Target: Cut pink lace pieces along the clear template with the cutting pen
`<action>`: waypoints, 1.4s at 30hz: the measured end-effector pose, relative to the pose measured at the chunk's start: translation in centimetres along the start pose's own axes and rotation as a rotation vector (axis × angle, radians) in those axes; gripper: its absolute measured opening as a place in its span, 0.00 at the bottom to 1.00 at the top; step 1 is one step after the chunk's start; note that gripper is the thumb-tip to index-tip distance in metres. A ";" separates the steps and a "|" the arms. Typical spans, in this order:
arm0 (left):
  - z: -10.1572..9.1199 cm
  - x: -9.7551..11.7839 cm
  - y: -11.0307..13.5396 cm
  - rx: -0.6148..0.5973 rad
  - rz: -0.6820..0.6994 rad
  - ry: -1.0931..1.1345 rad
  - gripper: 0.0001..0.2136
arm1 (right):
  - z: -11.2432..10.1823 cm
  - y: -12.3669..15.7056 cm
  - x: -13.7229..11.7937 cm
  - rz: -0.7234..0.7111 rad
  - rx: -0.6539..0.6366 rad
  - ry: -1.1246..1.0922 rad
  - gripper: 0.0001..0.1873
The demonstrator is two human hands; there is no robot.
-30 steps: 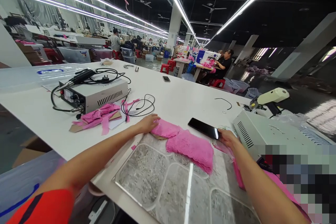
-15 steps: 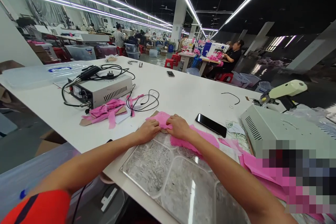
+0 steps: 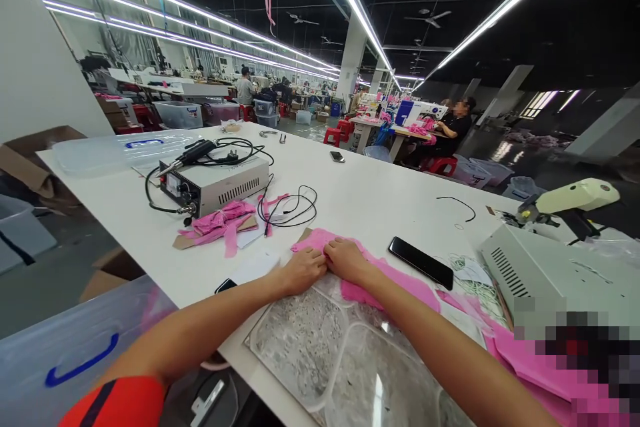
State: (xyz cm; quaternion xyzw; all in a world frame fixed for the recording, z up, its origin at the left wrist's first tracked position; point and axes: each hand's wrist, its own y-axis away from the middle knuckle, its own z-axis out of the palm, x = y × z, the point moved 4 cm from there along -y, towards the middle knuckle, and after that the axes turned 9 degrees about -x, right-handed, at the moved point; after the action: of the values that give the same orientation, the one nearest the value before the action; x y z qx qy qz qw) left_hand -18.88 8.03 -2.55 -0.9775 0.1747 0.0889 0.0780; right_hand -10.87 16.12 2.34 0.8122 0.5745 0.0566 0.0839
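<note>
Pink lace fabric (image 3: 390,280) lies on the white table (image 3: 360,193) in front of me, over a small piece of cardboard. My left hand (image 3: 303,269) and my right hand (image 3: 347,259) rest side by side on its near left end, fingers curled and pinching the fabric edge. A black phone (image 3: 421,262) lies just right of my right hand. A clear plastic tray (image 3: 320,347) with stone-patterned compartments sits under my forearms.
A grey control box (image 3: 220,185) with black cables and a bundle of pink strips (image 3: 220,221) stand to the left. Another grey box (image 3: 550,273) and a cream tool (image 3: 575,197) are at right. Seated people work at sewing tables far behind.
My right hand left the phone and came to the fabric beside my left hand. Both hands now sit together on the fabric. My view shifted slightly left.
</note>
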 end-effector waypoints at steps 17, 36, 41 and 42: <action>-1.8 0.9 0.2 -0.007 0.079 -0.027 0.06 | -1.0 -1.1 -0.3 -0.033 -0.071 -0.390 0.18; -5.0 5.5 -4.9 0.100 0.137 0.313 0.08 | 4.4 20.1 6.7 0.229 0.423 -0.469 0.06; -5.7 5.2 -5.8 0.045 0.132 0.361 0.07 | 5.2 19.9 8.0 0.220 0.528 -0.517 0.07; -6.0 5.1 -5.7 0.035 0.133 0.360 0.08 | 5.2 20.0 8.3 0.212 0.544 -0.523 0.07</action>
State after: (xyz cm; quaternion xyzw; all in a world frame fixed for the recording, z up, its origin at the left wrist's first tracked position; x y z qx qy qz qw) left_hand -11.29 10.60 2.94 -0.9624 0.2516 -0.0854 0.0563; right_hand 11.31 17.05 1.21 0.8467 0.4406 -0.2981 0.0028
